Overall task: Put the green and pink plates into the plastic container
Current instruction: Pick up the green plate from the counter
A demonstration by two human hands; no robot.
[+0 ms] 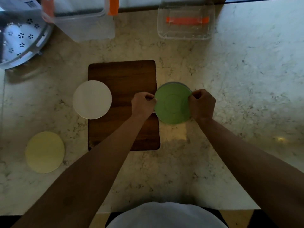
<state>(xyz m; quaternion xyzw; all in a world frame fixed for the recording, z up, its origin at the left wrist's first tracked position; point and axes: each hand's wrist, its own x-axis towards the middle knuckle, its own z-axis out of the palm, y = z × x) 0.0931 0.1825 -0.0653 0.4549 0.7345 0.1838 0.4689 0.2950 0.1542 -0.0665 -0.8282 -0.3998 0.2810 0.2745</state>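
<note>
1. We see both forearms reaching forward from the bottom of the view, bare to the elbow, converging on the green plate (172, 104) near the middle of the marble counter (246, 79).
2. The left hand (143, 104) is curled with its knuckles up and its fingertips pinching the plate's left rim, just over the right edge of the wooden cutting board (123, 89).
3. The right hand (202, 104) mirrors it, fingers folded tight on the right rim, so the plate is grasped from both sides.
4. The green plate is upside down, its foot ring facing us. A thin grey edge shows behind its far rim; we cannot tell whether that is another plate beneath it or the plate's own shadow.
5. A pale plate (92, 99), whitish in this dim light and possibly the pink one, lies face down, overlapping the left edge of the cutting board.
6. A yellow plate (45, 152) lies on the counter well to the left and nearer to us.
7. The clear plastic container (185, 22) with orange clips stands open at the far edge, well apart from the hands.
8. A second clear tub with orange latches (85, 18) sits far left of it, beside a perforated metal tray (21, 38).
9. A barcode label (30, 4) shows at the top left corner; we cannot read its print.
</note>
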